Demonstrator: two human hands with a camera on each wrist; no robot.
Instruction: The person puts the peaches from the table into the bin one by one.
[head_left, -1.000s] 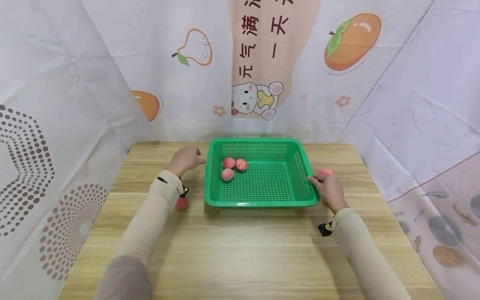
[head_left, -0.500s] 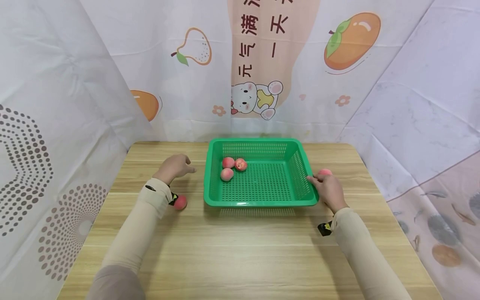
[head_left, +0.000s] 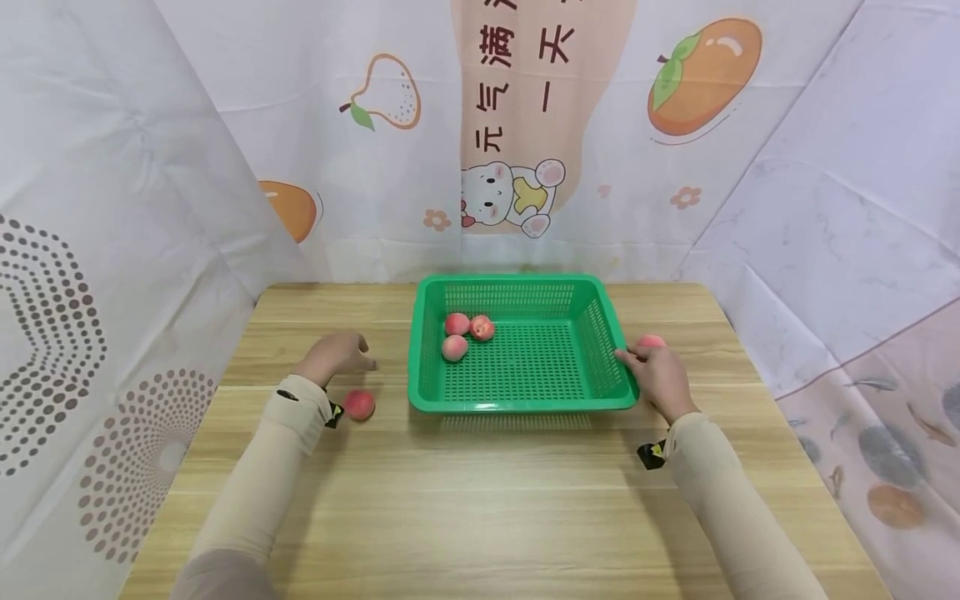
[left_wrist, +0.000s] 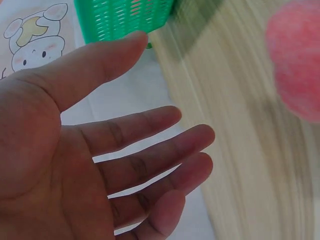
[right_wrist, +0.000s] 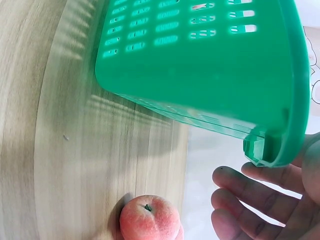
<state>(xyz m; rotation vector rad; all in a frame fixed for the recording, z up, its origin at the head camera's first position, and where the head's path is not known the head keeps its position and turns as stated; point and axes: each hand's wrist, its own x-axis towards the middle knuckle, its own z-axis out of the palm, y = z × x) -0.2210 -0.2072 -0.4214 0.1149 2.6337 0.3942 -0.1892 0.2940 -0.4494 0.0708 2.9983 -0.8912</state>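
A green plastic basket stands toward the back of the table, with several peaches grouped at its left end. My right hand holds the basket's right rim, its thumb at the rim and its other fingers below, as the right wrist view shows. Beyond that hand lies another peach on the table, partly hidden in the head view. My left hand is over the table left of the basket, palm bare and fingers loosely spread. Just nearer than it, beside the wrist, rests a peach.
The wooden table reaches back to a hanging printed cloth, with more cloth on both sides. A small black wrist camera sits under the right wrist, and a second one under the left.
My left hand has moved left and nearer, away from the basket's left rim, uncovering the peach by its wrist. The right hand and the basket have stayed in place.
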